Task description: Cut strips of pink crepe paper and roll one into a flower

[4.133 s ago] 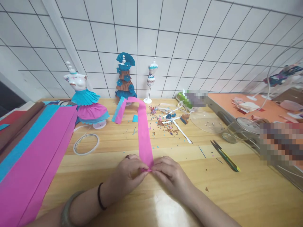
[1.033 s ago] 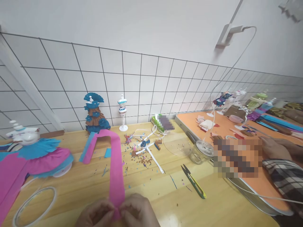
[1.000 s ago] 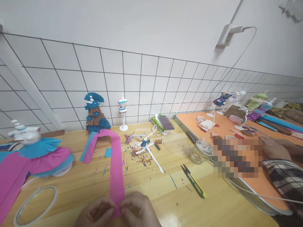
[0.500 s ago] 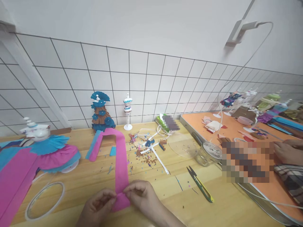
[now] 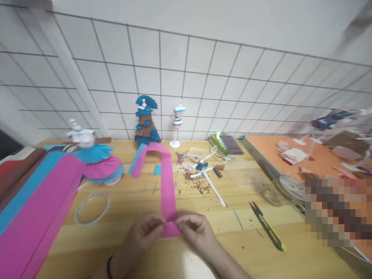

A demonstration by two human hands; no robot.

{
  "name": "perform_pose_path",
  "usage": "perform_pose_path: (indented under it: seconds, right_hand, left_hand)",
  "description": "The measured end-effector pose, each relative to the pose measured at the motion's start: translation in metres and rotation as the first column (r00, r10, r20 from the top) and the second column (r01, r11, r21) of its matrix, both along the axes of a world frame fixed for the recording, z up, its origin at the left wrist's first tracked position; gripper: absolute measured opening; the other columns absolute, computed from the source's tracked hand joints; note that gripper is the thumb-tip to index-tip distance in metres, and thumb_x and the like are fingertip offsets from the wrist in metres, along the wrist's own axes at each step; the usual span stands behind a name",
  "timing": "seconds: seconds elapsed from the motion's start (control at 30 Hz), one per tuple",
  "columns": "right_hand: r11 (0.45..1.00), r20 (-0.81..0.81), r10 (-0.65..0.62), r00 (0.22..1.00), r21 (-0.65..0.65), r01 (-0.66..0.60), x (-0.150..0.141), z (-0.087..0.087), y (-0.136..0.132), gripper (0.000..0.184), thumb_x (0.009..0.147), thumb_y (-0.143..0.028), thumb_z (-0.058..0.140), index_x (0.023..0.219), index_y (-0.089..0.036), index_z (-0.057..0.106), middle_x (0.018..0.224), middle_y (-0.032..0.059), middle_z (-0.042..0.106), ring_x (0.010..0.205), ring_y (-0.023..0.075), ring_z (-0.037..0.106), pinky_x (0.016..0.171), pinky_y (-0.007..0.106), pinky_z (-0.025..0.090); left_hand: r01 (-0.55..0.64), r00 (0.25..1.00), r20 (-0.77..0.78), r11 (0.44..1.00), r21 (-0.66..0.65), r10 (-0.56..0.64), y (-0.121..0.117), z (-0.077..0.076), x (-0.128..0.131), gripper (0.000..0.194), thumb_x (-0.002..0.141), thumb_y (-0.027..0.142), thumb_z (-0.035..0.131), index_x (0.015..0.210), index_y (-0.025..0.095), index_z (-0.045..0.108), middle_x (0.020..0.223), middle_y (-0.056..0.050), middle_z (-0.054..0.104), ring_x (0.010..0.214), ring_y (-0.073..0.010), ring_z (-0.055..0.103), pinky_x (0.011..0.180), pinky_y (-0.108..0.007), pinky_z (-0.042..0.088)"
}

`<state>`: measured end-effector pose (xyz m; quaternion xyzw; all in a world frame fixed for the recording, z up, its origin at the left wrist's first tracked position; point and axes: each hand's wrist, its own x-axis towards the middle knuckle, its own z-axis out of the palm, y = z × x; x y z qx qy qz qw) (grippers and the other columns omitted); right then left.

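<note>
A long pink crepe paper strip runs across the table toward me, its far end bent over and showing a blue layer. My left hand pinches its left edge near the close end, thumb against fingers. On the opposite edge my right hand pinches the same strip. Between the two hands a short piece of the strip lies across, apparently creased or folded. To the left stands a small white mannequin in a blue and pink paper skirt.
Yellow-handled thread snips lie on the right. A tape ring is at left, beside wide pink and blue paper sheets. Paper scraps, a blue-brown dressed figure and a bare mannequin stand or lie farther back.
The view has swung right to left, so the table's things appear farther right and more of the left sheets show. Both hands keep their pinch on the pink strip.
</note>
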<state>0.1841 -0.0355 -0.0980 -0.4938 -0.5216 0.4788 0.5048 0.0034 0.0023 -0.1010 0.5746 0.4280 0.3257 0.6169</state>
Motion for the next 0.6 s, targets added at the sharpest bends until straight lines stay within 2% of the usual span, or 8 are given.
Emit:
perform_pose_path:
  seconds: [0.13,0.23,0.33,0.47,0.6]
  right_hand:
    - [0.999,0.116,-0.014,0.993,0.054,0.007,0.005,0.001,-0.002,0.016,0.077,-0.030,0.059,0.073,-0.019,0.069,0.077,0.0063,0.070,0.073,0.0166,0.065,0.068,0.026,0.051]
    - [0.998,0.176,0.009,0.984,0.061,-0.020,0.007,0.001,-0.003,0.017,0.079,-0.031,0.058,0.074,-0.019,0.069,0.079,0.0074,0.070,0.076,0.0178,0.064,0.069,0.027,0.052]
    - [0.995,0.227,0.032,0.973,0.085,-0.052,0.008,0.000,-0.005,0.017,0.080,-0.030,0.057,0.075,-0.020,0.069,0.078,0.0068,0.068,0.075,0.0174,0.063,0.069,0.027,0.052]
    - [0.989,0.279,0.053,0.959,0.120,-0.090,0.010,0.000,-0.006,0.016,0.082,-0.028,0.055,0.076,-0.021,0.068,0.080,0.0064,0.068,0.078,0.0175,0.063,0.071,0.027,0.050]
    - [0.974,0.310,0.088,0.947,0.171,-0.147,0.010,-0.001,-0.007,0.016,0.084,-0.024,0.052,0.080,-0.021,0.067,0.082,0.0070,0.067,0.080,0.0182,0.063,0.072,0.029,0.049]
  left_hand:
    - [-0.017,0.999,0.051,1.000,0.023,0.016,-0.004,0.000,0.002,0.018,0.070,0.023,0.063,0.084,0.013,0.060,0.079,-0.005,0.066,0.074,-0.0142,0.061,0.067,-0.022,0.049]
    - [-0.027,0.999,0.039,0.998,0.054,0.025,-0.005,0.005,0.003,0.017,0.068,0.019,0.061,0.084,0.013,0.060,0.078,-0.005,0.066,0.072,-0.0135,0.060,0.066,-0.022,0.048]
    - [-0.022,0.998,0.052,1.000,0.022,0.021,-0.006,0.010,0.003,0.017,0.067,0.017,0.060,0.084,0.013,0.059,0.074,-0.004,0.065,0.064,-0.0114,0.058,0.061,-0.021,0.046]
    - [0.014,0.993,0.113,0.999,-0.033,-0.010,-0.007,0.012,0.003,0.021,0.070,0.021,0.059,0.088,0.012,0.057,0.074,-0.004,0.064,0.063,-0.0107,0.056,0.059,-0.021,0.044]
    - [0.038,0.990,0.140,0.999,-0.037,-0.032,-0.008,0.008,0.002,0.023,0.079,0.029,0.053,0.094,0.012,0.057,0.079,-0.005,0.064,0.069,-0.0117,0.057,0.063,-0.022,0.044]
